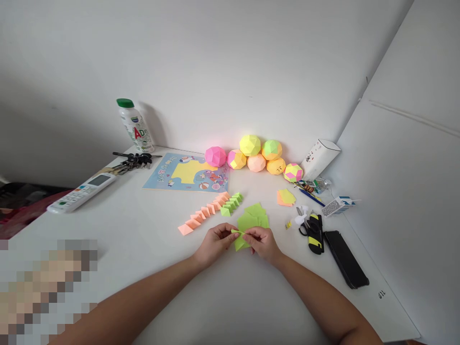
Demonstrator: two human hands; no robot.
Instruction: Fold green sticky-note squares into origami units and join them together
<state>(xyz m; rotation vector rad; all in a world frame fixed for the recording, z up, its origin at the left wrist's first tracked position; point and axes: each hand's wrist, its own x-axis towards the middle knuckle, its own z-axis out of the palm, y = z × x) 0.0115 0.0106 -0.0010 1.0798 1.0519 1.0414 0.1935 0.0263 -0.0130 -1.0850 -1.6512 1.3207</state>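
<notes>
My left hand [214, 243] and my right hand [263, 244] pinch a small green paper piece [240, 241] between them, low over the white table [151, 249]. Just beyond my fingers lies a loose stack of green paper squares [253, 217]. A row of folded orange units [203, 213] runs diagonally to the left of it, ending in several folded green units [232, 202]. Against the wall sit several folded paper balls [256, 155] in pink, yellow, orange and green.
A green-capped bottle [134, 125], keys [132, 160], a white remote [82, 191] and a picture sheet [189, 176] lie at the left. At the right are orange and green notes [286, 197], scissors [313, 231], a black phone [345, 258], a white carton [319, 159] and a small box [338, 206].
</notes>
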